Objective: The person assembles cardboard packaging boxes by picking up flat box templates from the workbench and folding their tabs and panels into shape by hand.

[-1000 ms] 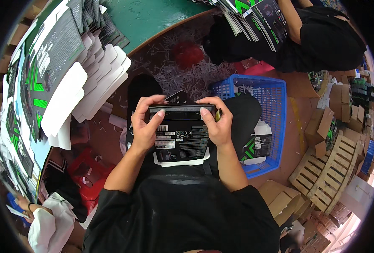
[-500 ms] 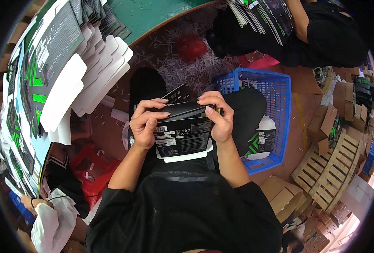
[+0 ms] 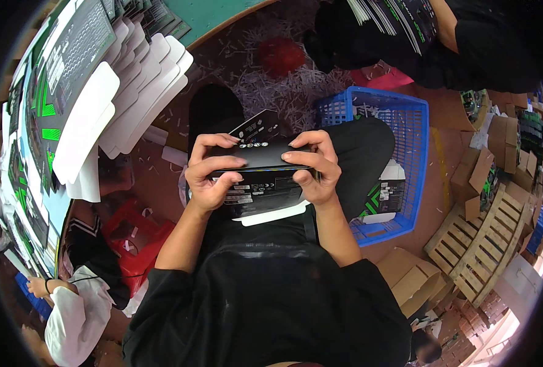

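Note:
Between my hands, above my lap, is a black printed cardboard box (image 3: 265, 159), partly folded. A white flap sticks out along its near edge, and a dark printed panel stands up at its far side. My left hand (image 3: 212, 172) grips its left end, fingers on the upper black face and thumb on the printed near side. On the right end, my right hand (image 3: 317, 168) holds it the same way. Whatever lies inside the box is hidden.
Stacked flat box blanks (image 3: 82, 104) cover the table at left. A blue plastic basket (image 3: 419, 159) with a folded carton stands right of my leg. Beyond lie shredded paper (image 3: 253, 92), a red stool (image 3: 127, 238) and wooden pallets (image 3: 473, 251). Other people sit at upper right and lower left.
The box has tipped so its black upper face shows more. My fingers have spread flat across that face, with both thumbs pressing the near side. The view has shifted slightly.

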Available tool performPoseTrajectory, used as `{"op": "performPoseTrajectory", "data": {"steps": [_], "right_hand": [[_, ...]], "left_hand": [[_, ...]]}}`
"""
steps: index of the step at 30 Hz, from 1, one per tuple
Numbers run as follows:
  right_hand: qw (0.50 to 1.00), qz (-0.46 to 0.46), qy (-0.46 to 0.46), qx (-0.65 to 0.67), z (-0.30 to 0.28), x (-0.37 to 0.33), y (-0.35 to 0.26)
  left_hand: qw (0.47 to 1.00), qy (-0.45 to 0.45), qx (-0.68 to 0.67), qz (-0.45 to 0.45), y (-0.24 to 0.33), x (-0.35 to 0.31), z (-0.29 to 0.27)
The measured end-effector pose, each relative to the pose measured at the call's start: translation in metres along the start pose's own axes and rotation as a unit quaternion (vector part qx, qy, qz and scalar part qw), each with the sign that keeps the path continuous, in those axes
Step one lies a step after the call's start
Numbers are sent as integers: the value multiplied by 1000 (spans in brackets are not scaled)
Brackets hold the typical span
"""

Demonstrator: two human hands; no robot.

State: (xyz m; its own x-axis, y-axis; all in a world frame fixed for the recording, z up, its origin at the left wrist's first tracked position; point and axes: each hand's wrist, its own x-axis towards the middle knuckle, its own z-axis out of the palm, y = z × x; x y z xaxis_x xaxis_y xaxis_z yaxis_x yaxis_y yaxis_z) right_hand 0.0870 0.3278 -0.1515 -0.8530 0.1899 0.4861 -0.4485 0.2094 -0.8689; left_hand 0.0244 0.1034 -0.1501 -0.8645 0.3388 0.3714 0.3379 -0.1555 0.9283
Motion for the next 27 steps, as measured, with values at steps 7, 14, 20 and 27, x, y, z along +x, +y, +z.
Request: {"op": "performPoseTrajectory", "data": {"steps": [7, 14, 20, 27], "right_hand": [[995, -61, -40, -65, -2, 1, 7], [992, 11, 6, -128, 16, 19, -16], [986, 37, 6, -162, 13, 21, -21], [998, 1, -60, -7, -4, 1, 5]], "left_hand": [[1000, -22, 10, 12, -5, 1, -3], [997, 15, 72, -35, 4, 6, 4], [995, 30, 91, -26, 8, 6, 9], [998, 5, 55, -17, -1, -12, -6]]}}
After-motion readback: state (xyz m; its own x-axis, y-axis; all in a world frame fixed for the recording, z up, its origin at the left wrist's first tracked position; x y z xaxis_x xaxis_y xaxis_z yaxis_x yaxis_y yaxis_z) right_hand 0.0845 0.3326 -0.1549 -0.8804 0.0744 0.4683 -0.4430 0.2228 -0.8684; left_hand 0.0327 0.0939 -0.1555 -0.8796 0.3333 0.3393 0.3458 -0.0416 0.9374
